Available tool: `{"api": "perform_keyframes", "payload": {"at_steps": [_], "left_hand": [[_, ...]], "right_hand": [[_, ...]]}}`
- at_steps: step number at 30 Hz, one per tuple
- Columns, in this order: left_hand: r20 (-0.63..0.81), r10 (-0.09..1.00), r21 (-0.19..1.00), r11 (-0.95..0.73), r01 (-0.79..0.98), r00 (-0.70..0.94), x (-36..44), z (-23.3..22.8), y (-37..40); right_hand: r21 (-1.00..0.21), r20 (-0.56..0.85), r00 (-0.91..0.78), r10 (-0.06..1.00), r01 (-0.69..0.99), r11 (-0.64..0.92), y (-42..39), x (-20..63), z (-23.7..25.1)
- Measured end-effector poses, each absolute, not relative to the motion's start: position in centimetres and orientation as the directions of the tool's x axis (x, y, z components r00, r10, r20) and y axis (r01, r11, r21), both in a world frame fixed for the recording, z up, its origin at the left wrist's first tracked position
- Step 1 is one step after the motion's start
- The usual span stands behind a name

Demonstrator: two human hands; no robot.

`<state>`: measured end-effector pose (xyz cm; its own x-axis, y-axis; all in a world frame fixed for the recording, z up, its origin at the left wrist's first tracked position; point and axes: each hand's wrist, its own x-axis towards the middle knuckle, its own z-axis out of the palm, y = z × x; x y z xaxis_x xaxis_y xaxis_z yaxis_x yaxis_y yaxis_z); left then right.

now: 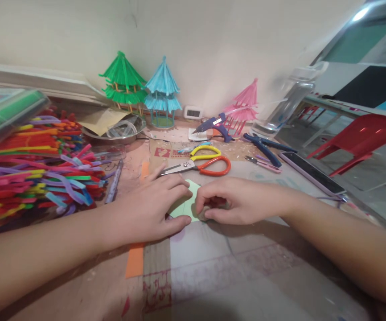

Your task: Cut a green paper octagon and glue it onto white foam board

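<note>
While touching one pale green paper [188, 204], just nearer than one pair of scissors [185, 165], with the left hand [153, 200], grip spread and loose, curled the right hand [238, 200] at the paper's edge, grip contents impossible to tell. Saw three pagoda models [162, 84] and one glue gun [215, 125] beyond the scissors, one pair of pliers [259, 142] and one phone [311, 173] to their right.

Scissors [193, 165] lie behind the paper [186, 205] (phone [313, 173] off to the right).
</note>
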<state>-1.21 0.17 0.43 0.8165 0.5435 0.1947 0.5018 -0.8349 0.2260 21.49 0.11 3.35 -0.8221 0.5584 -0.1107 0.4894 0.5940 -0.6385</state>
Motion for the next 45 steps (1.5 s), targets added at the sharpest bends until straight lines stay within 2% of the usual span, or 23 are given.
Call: {"api": "perform_keyframes", "payload": {"at_steps": [2, 7, 13, 18, 25, 30, 34, 37, 42, 45], "left_hand": [[0.194, 0.541, 0.223, -0.837, 0.500, 0.818, -1.2, 0.5, 0.2], [0.206, 0.530, 0.217, -0.845, 0.489, 0.823, -1.2, 0.4, 0.2], [0.192, 0.543, 0.204, -0.837, 0.508, 0.818, -1.2, 0.3, 0.3], [0.196, 0.523, 0.213, -0.848, 0.485, 0.829, -1.3, 0.2, 0.3], [0.195, 0.539, 0.203, -0.839, 0.504, 0.819, -1.3, 0.1, 0.3], [0.171, 0.536, 0.212, -0.839, 0.500, 0.827, -1.2, 0.3, 0.3], [0.177, 0.543, 0.206, -0.836, 0.508, 0.821, -1.3, 0.2, 0.3], [0.198, 0.541, 0.216, -0.838, 0.502, 0.817, -1.4, -0.1, 0.4], [0.297, 0.507, 0.221, -0.861, 0.458, 0.809, -1.6, -0.3, 0.5], [0.355, 0.451, 0.185, -0.892, 0.412, 0.819, -1.7, -0.3, 0.6]], "right_hand": [[-0.634, -0.122, -0.825, 0.552, 0.493, 0.597, 0.1, 21.5, 3.5], [-0.626, -0.048, -0.821, 0.570, 0.469, 0.623, -0.2, 21.2, 3.3], [-0.588, -0.115, -0.823, 0.556, 0.507, 0.630, 0.0, 21.4, 3.7], [-0.639, -0.062, -0.828, 0.558, 0.462, 0.615, 0.0, 21.3, 3.5], [-0.608, -0.121, -0.820, 0.560, 0.507, 0.611, 0.1, 21.4, 3.5], [-0.625, -0.062, -0.814, 0.577, 0.483, 0.613, 0.2, 21.3, 3.3], [-0.602, -0.121, -0.826, 0.551, 0.502, 0.621, 0.4, 21.6, 3.4], [-0.643, -0.113, -0.815, 0.568, 0.496, 0.583, 0.8, 22.0, 3.4], [-0.786, 0.111, -0.705, 0.701, 0.369, 0.496, 2.0, 22.6, 2.8], [-0.827, 0.094, -0.693, 0.715, 0.345, 0.444, 2.5, 22.8, 2.3]]}}
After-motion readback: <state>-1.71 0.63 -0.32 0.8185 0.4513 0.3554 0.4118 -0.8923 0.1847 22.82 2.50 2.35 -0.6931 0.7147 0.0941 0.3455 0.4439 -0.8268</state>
